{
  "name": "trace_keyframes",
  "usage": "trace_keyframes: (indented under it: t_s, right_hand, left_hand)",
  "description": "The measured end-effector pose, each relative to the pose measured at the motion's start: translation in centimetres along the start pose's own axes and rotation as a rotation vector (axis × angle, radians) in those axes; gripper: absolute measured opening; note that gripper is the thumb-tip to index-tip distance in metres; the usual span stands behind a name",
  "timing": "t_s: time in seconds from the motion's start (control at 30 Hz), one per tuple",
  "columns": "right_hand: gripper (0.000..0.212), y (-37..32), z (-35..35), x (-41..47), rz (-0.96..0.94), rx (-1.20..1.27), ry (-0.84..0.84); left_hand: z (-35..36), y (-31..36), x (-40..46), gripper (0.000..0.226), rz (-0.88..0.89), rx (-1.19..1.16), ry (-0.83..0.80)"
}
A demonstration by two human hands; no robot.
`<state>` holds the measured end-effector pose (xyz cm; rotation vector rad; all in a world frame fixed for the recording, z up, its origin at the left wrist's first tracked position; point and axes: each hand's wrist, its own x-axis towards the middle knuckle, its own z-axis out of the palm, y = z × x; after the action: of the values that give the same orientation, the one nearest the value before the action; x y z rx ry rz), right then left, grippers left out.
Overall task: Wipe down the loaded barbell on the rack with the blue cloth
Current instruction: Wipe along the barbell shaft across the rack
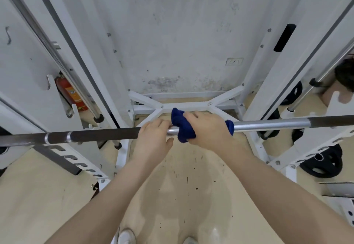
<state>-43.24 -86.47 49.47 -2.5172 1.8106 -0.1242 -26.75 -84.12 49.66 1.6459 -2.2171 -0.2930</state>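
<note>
The barbell (268, 124) runs across the view on a white rack (298, 67), with dark knurled stretches on both sides and a bare silver middle. A dark blue cloth (183, 126) is wrapped over that silver middle. My right hand (206, 128) grips the cloth around the bar. My left hand (153, 138) curls over the bar just left of the cloth, with its thumb underneath. The plates at the bar's ends lie outside the view.
Black weight plates (323, 163) lean by the rack's right foot. A red fire extinguisher (70, 94) stands behind the left upright. Slotted white safety arms (76, 159) jut out low on both sides. A stained wall (172, 33) with a socket (234, 61) is ahead.
</note>
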Motion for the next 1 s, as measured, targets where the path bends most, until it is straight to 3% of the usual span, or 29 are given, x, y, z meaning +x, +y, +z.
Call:
trace_keyframes:
  t_s: [0.07,0.13,0.17,0.2,0.3,0.37,0.43,0.5,0.6,0.67,0.77,0.9,1.0]
  right_hand:
    - [0.036,-0.2,-2.6,1.7,0.131,0.375,-0.481]
    - [0.038,-0.4,-3.5,2.4,0.118,0.448,-0.592]
    - [0.033,-0.5,-3.0,2.2,0.097,0.381,-0.525]
    - [0.031,-0.5,-1.9,1.7,0.09,0.243,-0.336]
    - [0.047,-0.6,2.9,-1.4,0.057,-0.208,0.388]
    - [0.059,-0.3,5.0,-2.4,0.044,-0.312,0.579]
    - [0.064,0.2,5.0,-2.4,0.023,-0.295,0.577]
    - [0.061,1.2,3.6,-2.0,-0.007,-0.222,0.472]
    - [0.047,3.5,0.2,-2.1,0.072,-0.053,0.097]
    - [0.042,4.2,-1.1,-2.3,0.147,-0.025,-0.027]
    - [0.037,3.4,-0.9,-2.4,0.233,-0.044,0.035]
    - [0.051,1.5,3.7,-4.2,0.293,-0.252,0.407]
    - [0.057,1.3,5.7,-5.0,0.268,-0.167,0.566]
  left_hand:
    - [0.1,0.0,0.0,0.03,-0.011,-0.021,0.033]
    - [0.0,-0.1,-0.1,0.029,-0.025,-0.046,0.045]
    - [0.0,-0.2,-0.2,0.029,-0.025,-0.056,0.049]
    - [0.1,-0.2,-0.2,0.029,-0.024,-0.064,0.052]
    - [0.1,-0.2,-0.2,0.029,-0.015,-0.08,0.07]
    - [0.1,-0.3,-0.2,0.028,-0.008,-0.083,0.076]
    - [0.1,-0.4,-0.1,0.028,0.002,-0.084,0.081]
    - [0.1,-0.4,-0.1,0.027,0.01,-0.089,0.083]
    - [-0.2,-0.4,0.0,0.026,0.007,-0.085,0.079]
    - [-0.4,-0.5,0.1,0.027,0.007,-0.085,0.056]
    - [-0.7,-0.5,0.4,0.028,-0.001,-0.071,-0.002]
    - [-0.9,-0.6,0.9,0.023,0.031,-0.025,-0.046]
    - [-1.1,-0.9,1.3,0.022,0.068,-0.023,-0.081]
